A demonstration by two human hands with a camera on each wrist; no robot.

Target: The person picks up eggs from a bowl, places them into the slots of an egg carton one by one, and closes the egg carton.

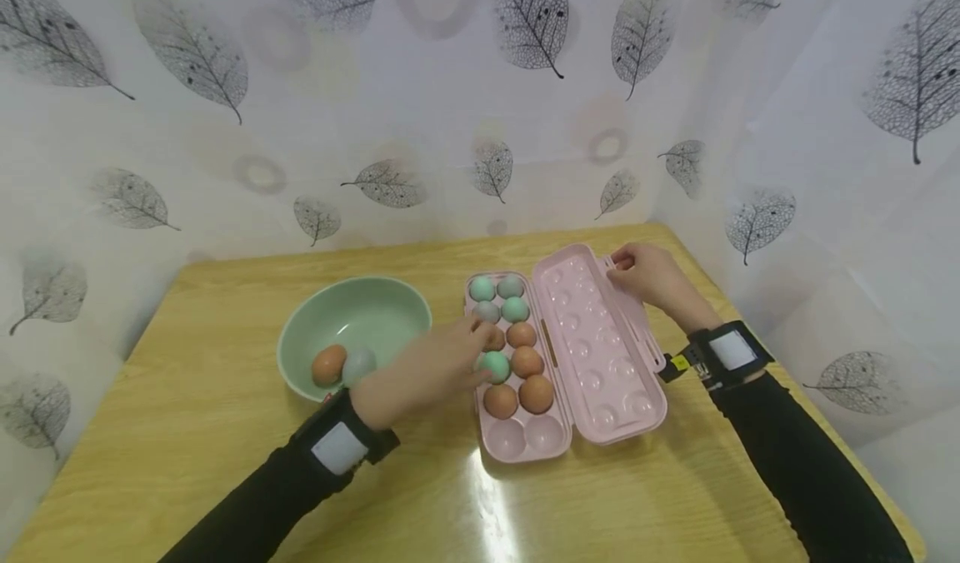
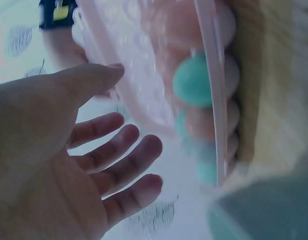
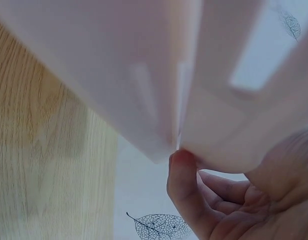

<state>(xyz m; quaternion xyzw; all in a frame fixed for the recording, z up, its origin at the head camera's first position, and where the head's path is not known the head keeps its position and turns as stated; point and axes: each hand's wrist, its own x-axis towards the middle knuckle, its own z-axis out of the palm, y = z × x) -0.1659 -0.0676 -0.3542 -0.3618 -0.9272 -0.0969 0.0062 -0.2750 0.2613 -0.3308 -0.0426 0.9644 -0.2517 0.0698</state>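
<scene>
A pink egg carton (image 1: 504,441) lies open on the table, its cups holding brown, green and grey eggs; the two nearest cups hold none. My left hand (image 1: 431,363) is over the carton's left side, fingers spread and loosely bent. Nothing is in its palm in the left wrist view, where a green egg (image 2: 193,80) sits just beyond the fingertips. At the lid's (image 1: 585,346) right edge, my right hand (image 1: 651,276) pinches the pink handle flap between thumb and fingers. The thumb shows against the flap (image 3: 214,125) in the right wrist view.
Left of the carton stands a light green bowl (image 1: 375,313) with a brown egg (image 1: 328,366) and a grey egg (image 1: 359,366) inside. A leaf-patterned sheet (image 1: 420,105) hangs behind the wooden table (image 1: 210,380) and along its sides.
</scene>
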